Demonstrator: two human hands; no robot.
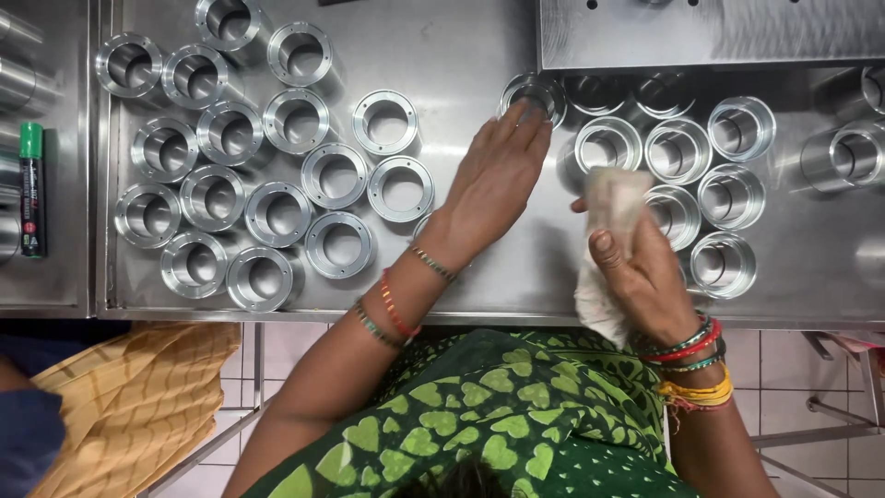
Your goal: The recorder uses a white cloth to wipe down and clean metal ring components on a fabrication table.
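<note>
- Left hand (493,180) stretches flat, fingers open, tips resting on the rim of a machined metal sleeve (533,95) at the far middle of the steel table (479,277).
- Right hand (645,277) is closed around a pale cloth (610,207), bunched, just right of the left hand.
- That sleeve looks rigid, smooth and likely slippery; its outer wall below the rim seems the safest hold.
- Right: a cluster of upright sleeves (678,152). Left: a larger group of flanged sleeves (277,212).
- Far left, a green-capped marker (31,189) lies on a neighbouring tray.
</note>
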